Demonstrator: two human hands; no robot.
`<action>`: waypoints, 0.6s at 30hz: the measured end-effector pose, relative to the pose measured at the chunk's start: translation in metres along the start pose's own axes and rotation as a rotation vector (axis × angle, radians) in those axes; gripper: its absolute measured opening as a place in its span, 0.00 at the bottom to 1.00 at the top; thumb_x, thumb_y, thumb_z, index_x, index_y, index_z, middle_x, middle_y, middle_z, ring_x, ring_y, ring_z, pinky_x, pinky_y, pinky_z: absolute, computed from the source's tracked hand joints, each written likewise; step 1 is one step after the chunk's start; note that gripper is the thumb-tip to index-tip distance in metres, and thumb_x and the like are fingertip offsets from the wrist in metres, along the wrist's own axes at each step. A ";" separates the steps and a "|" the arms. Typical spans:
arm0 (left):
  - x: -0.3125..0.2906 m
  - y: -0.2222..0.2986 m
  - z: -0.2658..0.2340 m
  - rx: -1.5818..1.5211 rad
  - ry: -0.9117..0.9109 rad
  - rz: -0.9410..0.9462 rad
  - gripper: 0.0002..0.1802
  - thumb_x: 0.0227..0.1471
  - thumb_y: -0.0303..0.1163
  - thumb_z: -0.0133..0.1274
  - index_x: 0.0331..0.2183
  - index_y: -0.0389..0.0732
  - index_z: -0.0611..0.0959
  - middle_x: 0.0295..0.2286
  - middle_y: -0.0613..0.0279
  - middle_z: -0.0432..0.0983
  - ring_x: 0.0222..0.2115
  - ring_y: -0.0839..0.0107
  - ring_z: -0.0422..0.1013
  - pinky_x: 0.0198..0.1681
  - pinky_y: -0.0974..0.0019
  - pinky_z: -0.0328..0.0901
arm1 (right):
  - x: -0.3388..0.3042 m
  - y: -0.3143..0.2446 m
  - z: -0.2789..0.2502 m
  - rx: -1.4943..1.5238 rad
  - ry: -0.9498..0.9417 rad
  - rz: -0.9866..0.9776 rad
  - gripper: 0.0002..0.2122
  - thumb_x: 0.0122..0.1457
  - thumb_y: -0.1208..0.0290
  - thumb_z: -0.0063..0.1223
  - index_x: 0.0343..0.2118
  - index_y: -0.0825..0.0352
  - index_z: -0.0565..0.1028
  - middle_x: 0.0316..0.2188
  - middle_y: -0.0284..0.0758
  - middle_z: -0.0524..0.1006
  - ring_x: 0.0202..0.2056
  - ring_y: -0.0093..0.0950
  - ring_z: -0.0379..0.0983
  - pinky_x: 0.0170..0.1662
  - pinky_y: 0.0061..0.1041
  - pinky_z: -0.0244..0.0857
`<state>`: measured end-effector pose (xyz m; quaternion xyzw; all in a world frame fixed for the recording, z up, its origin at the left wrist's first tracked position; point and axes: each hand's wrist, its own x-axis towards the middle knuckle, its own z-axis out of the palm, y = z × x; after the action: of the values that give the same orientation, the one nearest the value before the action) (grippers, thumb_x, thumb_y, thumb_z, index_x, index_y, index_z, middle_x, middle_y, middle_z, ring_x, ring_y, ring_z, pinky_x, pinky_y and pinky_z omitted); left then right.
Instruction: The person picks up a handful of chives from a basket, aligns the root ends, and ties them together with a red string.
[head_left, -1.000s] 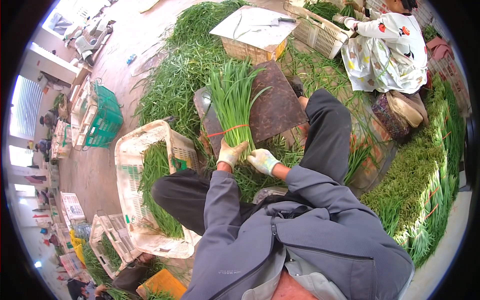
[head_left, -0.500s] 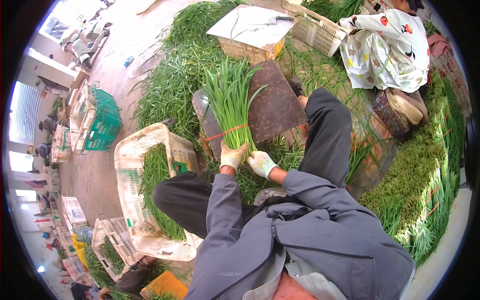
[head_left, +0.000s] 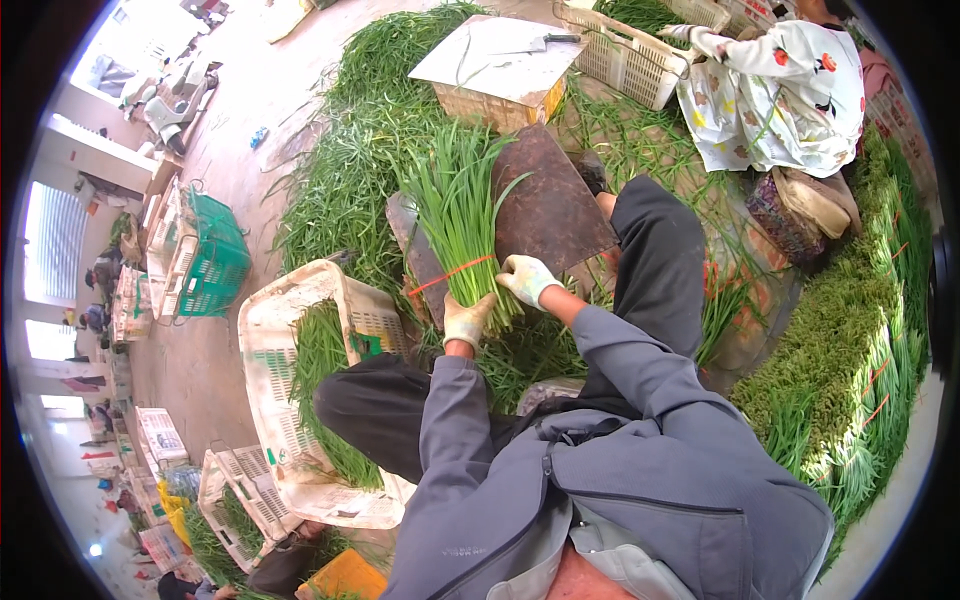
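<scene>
A bundle of long green chives [head_left: 455, 205] lies across a dark board, its leaf tips pointing away from me. An orange-red band [head_left: 450, 274] crosses it near the stalk ends, one loose end sticking out left. My left hand [head_left: 468, 319], in a stained pale glove, is closed round the stalks just below the band. My right hand [head_left: 529, 281], gloved alike, is at the bundle's right edge beside the band. Its fingers are bent and pressed together against the stalks; what they pinch is hidden.
A brown square plate [head_left: 553, 200] is right of the bundle. Beyond it stands a white-topped box [head_left: 497, 60] with a knife. A pale crate [head_left: 262, 370] of greens sits at my left. Bundled greens [head_left: 820, 350] line the right. A person in a flowered smock [head_left: 770, 95] works at far right.
My right hand has moved from the stalk ends up beside the band. The left hand has shifted slightly down the stalks, still gripping. The co-worker's arm now reaches toward a crate.
</scene>
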<state>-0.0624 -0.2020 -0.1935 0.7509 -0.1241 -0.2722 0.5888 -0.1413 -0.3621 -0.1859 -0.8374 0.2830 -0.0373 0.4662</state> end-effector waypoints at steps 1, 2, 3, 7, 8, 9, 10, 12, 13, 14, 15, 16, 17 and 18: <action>0.000 -0.001 -0.004 0.036 0.014 0.002 0.30 0.42 0.32 0.69 0.46 0.33 0.77 0.38 0.57 0.80 0.35 0.67 0.76 0.41 0.64 0.71 | 0.003 -0.003 0.007 0.013 -0.008 -0.014 0.14 0.53 0.62 0.57 0.35 0.69 0.77 0.34 0.48 0.79 0.40 0.44 0.76 0.44 0.38 0.68; 0.000 -0.001 -0.007 0.071 0.026 0.005 0.30 0.42 0.33 0.69 0.46 0.33 0.77 0.39 0.57 0.80 0.35 0.67 0.76 0.40 0.65 0.71 | 0.004 -0.006 0.012 0.025 -0.014 -0.028 0.14 0.53 0.63 0.57 0.35 0.69 0.77 0.35 0.48 0.79 0.40 0.44 0.76 0.44 0.38 0.68; 0.002 0.000 -0.013 0.039 0.017 -0.020 0.35 0.39 0.35 0.71 0.47 0.31 0.75 0.40 0.56 0.79 0.36 0.67 0.76 0.42 0.64 0.71 | 0.004 -0.006 0.015 0.055 -0.057 -0.026 0.13 0.53 0.64 0.57 0.35 0.70 0.77 0.34 0.47 0.79 0.40 0.43 0.76 0.44 0.38 0.68; 0.000 0.004 -0.014 0.268 0.092 -0.010 0.48 0.31 0.37 0.76 0.50 0.28 0.67 0.40 0.52 0.79 0.38 0.65 0.76 0.45 0.64 0.70 | 0.011 0.002 0.013 0.175 -0.168 0.053 0.15 0.51 0.64 0.60 0.37 0.69 0.77 0.34 0.48 0.79 0.39 0.45 0.77 0.45 0.38 0.69; 0.002 -0.014 -0.020 0.442 0.220 0.001 0.48 0.31 0.36 0.75 0.50 0.28 0.65 0.40 0.51 0.79 0.38 0.64 0.76 0.45 0.64 0.70 | 0.011 -0.010 0.009 0.123 -0.127 -0.007 0.15 0.51 0.64 0.60 0.37 0.69 0.77 0.34 0.48 0.80 0.39 0.45 0.77 0.45 0.38 0.70; 0.008 -0.028 -0.022 0.505 0.248 0.016 0.49 0.31 0.35 0.75 0.51 0.28 0.65 0.41 0.51 0.78 0.39 0.63 0.76 0.45 0.64 0.70 | 0.012 -0.015 0.009 0.084 0.109 -0.086 0.14 0.51 0.65 0.60 0.37 0.68 0.77 0.34 0.47 0.80 0.39 0.45 0.77 0.45 0.38 0.69; 0.009 -0.028 -0.017 0.539 0.247 0.025 0.49 0.31 0.35 0.74 0.51 0.29 0.64 0.41 0.51 0.78 0.39 0.63 0.76 0.46 0.64 0.69 | 0.016 -0.011 0.006 0.114 0.156 -0.148 0.12 0.52 0.67 0.59 0.38 0.66 0.78 0.35 0.46 0.79 0.40 0.45 0.75 0.45 0.39 0.69; 0.009 -0.029 -0.009 0.507 0.209 0.016 0.49 0.32 0.34 0.74 0.51 0.29 0.64 0.41 0.51 0.78 0.40 0.63 0.76 0.47 0.64 0.69 | 0.021 -0.004 0.003 -0.038 0.141 -0.303 0.09 0.52 0.68 0.58 0.36 0.63 0.78 0.34 0.43 0.79 0.40 0.43 0.75 0.44 0.39 0.69; 0.011 -0.029 -0.013 0.446 0.183 0.009 0.48 0.32 0.34 0.74 0.52 0.30 0.64 0.41 0.52 0.78 0.40 0.63 0.76 0.47 0.64 0.69 | 0.023 -0.006 0.004 -0.032 0.145 -0.312 0.09 0.52 0.68 0.58 0.36 0.63 0.78 0.34 0.43 0.79 0.40 0.43 0.75 0.44 0.39 0.69; 0.013 -0.030 -0.017 0.356 0.155 -0.060 0.55 0.27 0.40 0.73 0.55 0.30 0.65 0.47 0.43 0.74 0.47 0.52 0.73 0.52 0.60 0.66 | 0.023 -0.008 0.005 -0.066 0.130 -0.374 0.08 0.52 0.68 0.58 0.35 0.62 0.78 0.33 0.42 0.78 0.40 0.42 0.75 0.43 0.38 0.69; 0.015 -0.032 -0.020 0.393 0.163 -0.054 0.55 0.27 0.40 0.73 0.56 0.30 0.65 0.48 0.43 0.73 0.48 0.52 0.72 0.53 0.59 0.66 | 0.025 -0.011 0.006 -0.100 0.116 -0.436 0.08 0.52 0.68 0.58 0.35 0.61 0.78 0.32 0.41 0.77 0.40 0.41 0.75 0.43 0.38 0.69; 0.015 -0.030 -0.017 0.425 0.159 -0.050 0.55 0.27 0.40 0.73 0.56 0.30 0.65 0.48 0.42 0.73 0.48 0.52 0.72 0.53 0.59 0.65 | 0.028 -0.010 0.004 -0.100 0.122 -0.437 0.08 0.52 0.68 0.58 0.35 0.61 0.78 0.32 0.41 0.77 0.40 0.41 0.75 0.43 0.38 0.69; 0.015 -0.028 -0.015 0.459 0.159 -0.053 0.57 0.27 0.41 0.72 0.57 0.29 0.64 0.48 0.41 0.72 0.49 0.51 0.71 0.54 0.59 0.65 | 0.032 -0.009 0.002 -0.151 0.085 -0.467 0.08 0.52 0.67 0.58 0.34 0.61 0.78 0.32 0.39 0.77 0.38 0.40 0.75 0.43 0.37 0.69; 0.013 -0.026 -0.014 0.460 0.157 -0.047 0.57 0.27 0.41 0.72 0.57 0.29 0.64 0.48 0.41 0.72 0.49 0.51 0.71 0.54 0.59 0.65 | 0.036 -0.008 -0.001 -0.202 0.049 -0.495 0.07 0.51 0.67 0.59 0.33 0.61 0.79 0.31 0.38 0.77 0.37 0.40 0.75 0.42 0.36 0.69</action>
<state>-0.0473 -0.1902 -0.2196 0.8866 -0.1192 -0.1912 0.4039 -0.1080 -0.3776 -0.1859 -0.9222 0.0830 -0.1421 0.3498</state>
